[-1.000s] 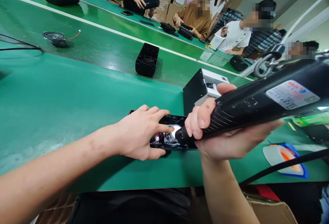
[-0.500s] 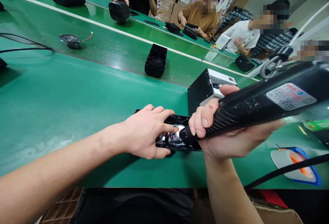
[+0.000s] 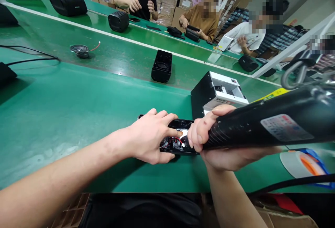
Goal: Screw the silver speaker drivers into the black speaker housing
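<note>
From the head view, the left hand point(image 3: 153, 137) lies fingers spread across the open black casing point(image 3: 188, 151) on the tabletop point(image 3: 91, 109), likely steadying it; the right hand point(image 3: 222, 156) wraps a black handheld tool point(image 3: 243, 125), seemingly for aim, its tip hidden.

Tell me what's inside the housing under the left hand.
Inside the housing: a white disc, a red wire and a white connector show. The left hand covers most of its left part, the right hand and tool its right end; contents there are hidden.
</note>
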The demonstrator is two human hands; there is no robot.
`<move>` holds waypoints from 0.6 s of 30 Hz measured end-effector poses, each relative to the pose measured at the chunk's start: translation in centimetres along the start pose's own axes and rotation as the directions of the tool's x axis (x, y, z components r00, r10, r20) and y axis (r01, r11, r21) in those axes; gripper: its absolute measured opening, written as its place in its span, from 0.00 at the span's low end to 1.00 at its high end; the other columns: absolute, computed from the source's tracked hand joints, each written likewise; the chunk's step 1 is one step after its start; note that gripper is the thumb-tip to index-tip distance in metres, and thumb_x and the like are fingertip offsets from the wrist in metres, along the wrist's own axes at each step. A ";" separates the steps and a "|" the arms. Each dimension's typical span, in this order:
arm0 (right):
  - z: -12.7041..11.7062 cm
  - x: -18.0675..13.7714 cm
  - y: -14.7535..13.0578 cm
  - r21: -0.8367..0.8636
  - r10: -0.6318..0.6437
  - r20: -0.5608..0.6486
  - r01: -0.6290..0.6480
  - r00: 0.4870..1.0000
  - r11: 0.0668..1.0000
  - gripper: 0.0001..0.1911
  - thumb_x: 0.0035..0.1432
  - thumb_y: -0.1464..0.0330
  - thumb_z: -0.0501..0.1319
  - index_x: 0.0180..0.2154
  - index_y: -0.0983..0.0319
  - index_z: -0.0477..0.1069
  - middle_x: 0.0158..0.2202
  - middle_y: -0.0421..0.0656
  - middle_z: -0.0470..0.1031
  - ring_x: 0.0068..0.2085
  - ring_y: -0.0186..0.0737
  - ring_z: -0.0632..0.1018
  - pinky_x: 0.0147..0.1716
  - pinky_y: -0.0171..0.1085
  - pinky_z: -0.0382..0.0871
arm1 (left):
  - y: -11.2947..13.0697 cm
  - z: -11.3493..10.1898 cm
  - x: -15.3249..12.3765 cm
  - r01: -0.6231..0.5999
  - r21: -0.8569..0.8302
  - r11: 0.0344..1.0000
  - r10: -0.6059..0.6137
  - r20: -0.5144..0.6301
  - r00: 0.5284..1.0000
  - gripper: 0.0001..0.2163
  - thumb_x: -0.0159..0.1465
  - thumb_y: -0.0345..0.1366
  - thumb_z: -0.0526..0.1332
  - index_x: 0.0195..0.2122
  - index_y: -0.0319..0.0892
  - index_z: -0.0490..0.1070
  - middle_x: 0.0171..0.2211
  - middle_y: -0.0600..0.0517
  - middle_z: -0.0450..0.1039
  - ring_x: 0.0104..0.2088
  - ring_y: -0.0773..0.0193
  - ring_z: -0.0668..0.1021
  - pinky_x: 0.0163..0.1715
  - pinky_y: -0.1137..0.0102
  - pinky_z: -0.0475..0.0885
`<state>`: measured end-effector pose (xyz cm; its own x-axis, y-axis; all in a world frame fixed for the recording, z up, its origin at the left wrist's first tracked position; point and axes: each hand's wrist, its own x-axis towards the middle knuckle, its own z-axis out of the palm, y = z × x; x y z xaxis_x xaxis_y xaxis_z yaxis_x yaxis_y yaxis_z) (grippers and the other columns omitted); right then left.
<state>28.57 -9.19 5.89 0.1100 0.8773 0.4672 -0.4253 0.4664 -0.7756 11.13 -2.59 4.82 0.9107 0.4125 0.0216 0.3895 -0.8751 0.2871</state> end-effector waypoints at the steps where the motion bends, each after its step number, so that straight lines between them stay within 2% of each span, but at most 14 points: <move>1: 0.0 0.0 0.1 0.003 0.002 0.012 -0.002 1.000 1.000 0.28 0.55 0.40 0.74 0.43 0.56 0.85 0.21 0.38 0.76 0.14 0.36 0.70 0.13 0.33 0.64 | 0.0 0.0 0.0 0.000 0.000 1.000 0.000 0.000 1.000 0.22 0.63 0.50 0.69 0.58 0.55 0.79 0.64 0.40 0.69 0.57 0.41 0.77 0.51 0.48 0.71; 9: -0.2 -0.3 0.6 0.022 0.001 0.031 -0.001 1.000 1.000 0.29 0.56 0.40 0.73 0.44 0.56 0.85 0.21 0.38 0.75 0.15 0.36 0.69 0.13 0.34 0.62 | -0.1 0.1 -0.1 0.008 -0.015 1.000 -0.008 0.005 1.000 0.23 0.61 0.51 0.69 0.57 0.57 0.79 0.62 0.43 0.71 0.55 0.42 0.77 0.49 0.49 0.71; 13: -0.1 -0.3 0.9 0.018 -0.011 0.042 0.010 0.999 1.000 0.30 0.59 0.39 0.70 0.48 0.56 0.84 0.22 0.38 0.76 0.15 0.36 0.69 0.14 0.34 0.62 | -0.1 0.2 -0.1 0.012 -0.019 1.000 -0.012 -0.010 1.000 0.25 0.61 0.51 0.69 0.61 0.60 0.76 0.61 0.44 0.72 0.53 0.46 0.78 0.49 0.50 0.73; 15: -0.1 -0.2 0.5 0.003 -0.032 0.020 0.032 0.999 0.999 0.31 0.61 0.38 0.68 0.50 0.56 0.84 0.23 0.38 0.76 0.16 0.36 0.69 0.14 0.34 0.64 | 0.0 0.3 -0.2 0.006 -0.015 1.000 -0.006 -0.016 1.000 0.26 0.62 0.51 0.69 0.62 0.58 0.76 0.67 0.43 0.69 0.59 0.43 0.76 0.54 0.47 0.72; 18: -0.8 0.1 -1.4 -0.044 -0.107 -0.055 0.105 0.993 0.994 0.30 0.62 0.40 0.69 0.51 0.56 0.82 0.24 0.36 0.75 0.17 0.35 0.70 0.15 0.34 0.66 | 0.0 0.6 -1.0 0.029 0.015 0.999 -0.029 -0.029 0.999 0.32 0.62 0.54 0.71 0.66 0.55 0.72 0.76 0.41 0.57 0.71 0.34 0.66 0.63 0.37 0.66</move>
<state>29.93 -9.71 6.70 0.2043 0.8272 0.5235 -0.3718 0.5603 -0.7402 10.27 -3.19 4.27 0.8947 0.4447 0.0411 0.4180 -0.8662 0.2737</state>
